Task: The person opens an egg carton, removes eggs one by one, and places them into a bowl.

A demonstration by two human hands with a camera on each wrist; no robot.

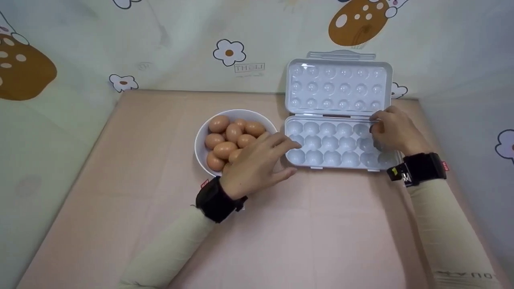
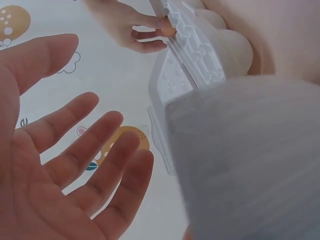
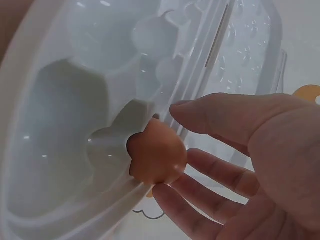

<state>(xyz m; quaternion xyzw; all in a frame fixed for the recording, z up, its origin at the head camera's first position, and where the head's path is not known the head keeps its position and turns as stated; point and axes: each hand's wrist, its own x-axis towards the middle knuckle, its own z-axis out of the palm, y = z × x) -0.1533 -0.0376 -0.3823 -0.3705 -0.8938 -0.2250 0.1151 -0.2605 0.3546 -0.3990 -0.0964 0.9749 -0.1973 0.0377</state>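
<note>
The right hand [image 3: 250, 165] pinches one brown egg [image 3: 156, 156] between thumb and fingers, low over a cup at the right end of the egg tray [image 1: 321, 144] in the centre right of the head view; the egg looks light, smooth and brittle, best held round its middle with soft pressure. The left hand [image 1: 257, 164] hovers spread and empty just right of the white bowl [image 1: 200, 140], centre frame. About eight eggs [image 1: 231, 138] show in the bowl; the tray has eighteen cups.

Bare table [image 1: 281, 233] lies open in front of the white bowl [image 1: 200, 140] and egg tray [image 1: 299, 158] — free passage there. The raised lid [image 1: 337, 86] blocks the tray's far side — bowl and tray stand just beside each other.
</note>
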